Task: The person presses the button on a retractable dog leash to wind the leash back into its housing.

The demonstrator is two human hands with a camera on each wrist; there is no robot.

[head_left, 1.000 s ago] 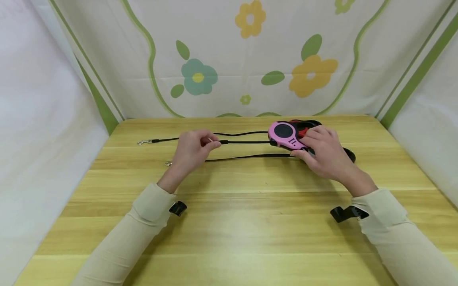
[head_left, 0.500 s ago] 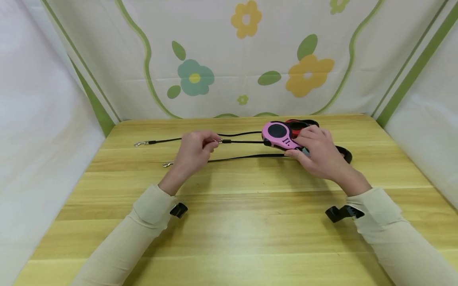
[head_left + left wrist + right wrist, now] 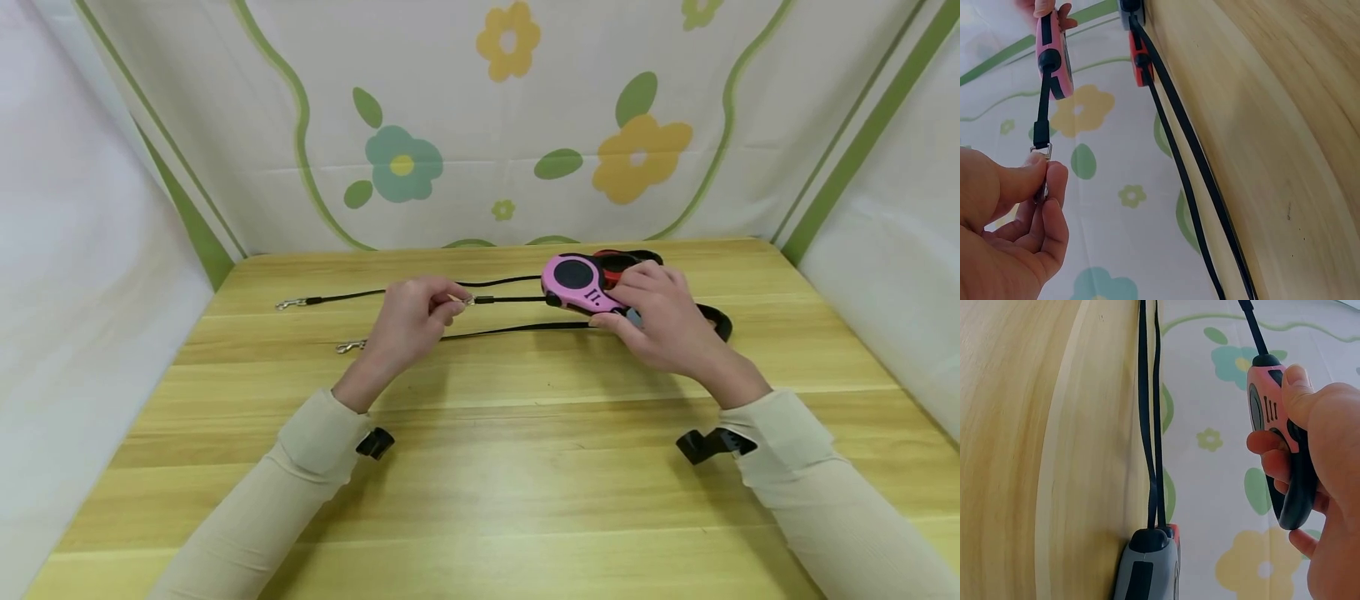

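1. We hold the pink retractable leash lifted just above the far side of the wooden table. Our right hand is wrapped round its black grip, thumb lying on the pink face by the brake button.
2. Our left hand pinches the metal clip at the end of its black cord between thumb and fingertips. The short length of cord between clip and housing looks straight.
3. We judge the housing to be a hard, light plastic shell, smooth on its faces, so the moulded handle is the sure place to take it. The cord is thin and limp and would likely spring back if released. The small, slick clip calls for a firm pinch at its swivel.
4. Two more leashes lie on the table behind and under the pink one: a red one and a grey one. Their black cords run leftward across the wood, ending in clips well apart from our left hand.
5. Those loose cords lie just beneath our taut one and could snag. A flowered cloth backs the table.
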